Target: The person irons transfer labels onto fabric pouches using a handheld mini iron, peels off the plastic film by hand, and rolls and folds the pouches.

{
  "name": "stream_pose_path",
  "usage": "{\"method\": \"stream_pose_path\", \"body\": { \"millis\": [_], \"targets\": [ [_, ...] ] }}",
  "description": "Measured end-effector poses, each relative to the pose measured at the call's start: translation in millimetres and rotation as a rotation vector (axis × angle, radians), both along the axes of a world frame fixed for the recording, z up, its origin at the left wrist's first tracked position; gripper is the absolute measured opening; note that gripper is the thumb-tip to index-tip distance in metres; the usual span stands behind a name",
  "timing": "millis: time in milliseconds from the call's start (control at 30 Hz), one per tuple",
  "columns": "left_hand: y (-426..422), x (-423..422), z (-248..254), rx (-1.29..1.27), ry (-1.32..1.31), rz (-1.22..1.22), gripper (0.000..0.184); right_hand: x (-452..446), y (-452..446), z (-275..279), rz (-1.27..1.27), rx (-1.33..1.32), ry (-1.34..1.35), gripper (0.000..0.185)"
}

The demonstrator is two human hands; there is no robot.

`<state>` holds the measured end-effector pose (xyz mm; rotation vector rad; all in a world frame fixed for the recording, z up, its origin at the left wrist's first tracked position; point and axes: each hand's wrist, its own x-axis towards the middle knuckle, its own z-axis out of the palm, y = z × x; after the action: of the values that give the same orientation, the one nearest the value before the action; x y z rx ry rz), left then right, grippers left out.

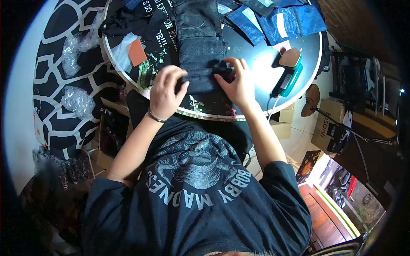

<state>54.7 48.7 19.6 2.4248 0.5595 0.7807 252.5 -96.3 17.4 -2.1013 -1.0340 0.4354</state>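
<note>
A folded piece of black fabric (200, 70) lies lengthwise on the round table in front of me, with faint seams and creases across it. At its near left edge is my left hand (165, 90), thumb and fingers apart in a loose curve with a gap between them. My right hand (240, 83) is at the opposite edge, its thumb and fingers around a dark bunched bit of the fabric. The fingertips there are partly lost against the black cloth.
On the round table (314, 70) stand a teal hand-held iron (291, 70) with a cord, and blue pouches (282, 25) toward the back. Left of the fabric lie an orange-brown square (137, 53), clear plastic sheets and black printed cloth (149, 25). Crumpled plastic (77, 102) rests on the patterned surface.
</note>
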Motion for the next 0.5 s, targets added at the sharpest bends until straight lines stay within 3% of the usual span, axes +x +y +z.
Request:
{"method": "stream_pose_path", "body": {
  "millis": [67, 100, 167, 500],
  "targets": [
    [4, -5, -8, 0.201, 0.022, -0.205, 0.019, -8, -9, -4, 0.021, 0.133, -0.399, 0.034],
    [4, -8, -9, 0.253, 0.079, -0.272, 0.019, -10, -15, -3, 0.029, 0.126, -0.395, 0.034],
    [5, -8, -10, 0.221, 0.126, -0.281, 0.022, -10, -24, 0, 0.497, 0.276, -0.493, 0.032],
    [3, -13, -1, 0.077, 0.185, -0.334, 0.033, -25, -37, 3, 0.498, -0.063, -0.476, 0.039]
  ]
}}
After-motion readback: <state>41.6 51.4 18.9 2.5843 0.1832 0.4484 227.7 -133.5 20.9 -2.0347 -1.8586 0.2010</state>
